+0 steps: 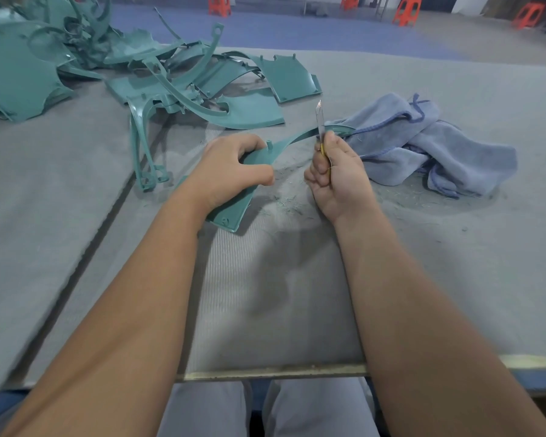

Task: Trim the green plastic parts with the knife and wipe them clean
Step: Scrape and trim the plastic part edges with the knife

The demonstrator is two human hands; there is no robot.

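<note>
A green plastic part (234, 209) with a long curved arm lies on the grey table mat in the middle. My left hand (230, 171) grips its wide end, thumb and fingers curled over the edge near a small peg. My right hand (334, 178) holds a knife (319, 121) with a yellow handle, blade pointing up, right beside the part's thin arm. A blue cloth (423, 143) lies crumpled just right of the knife, and the arm's far tip rests on it.
A pile of green plastic parts (158, 80) covers the table's far left and middle. Fine green shavings (284, 203) are scattered between my hands. The table's front edge (265, 372) runs above my knees. Orange stools (407, 11) stand on the floor beyond.
</note>
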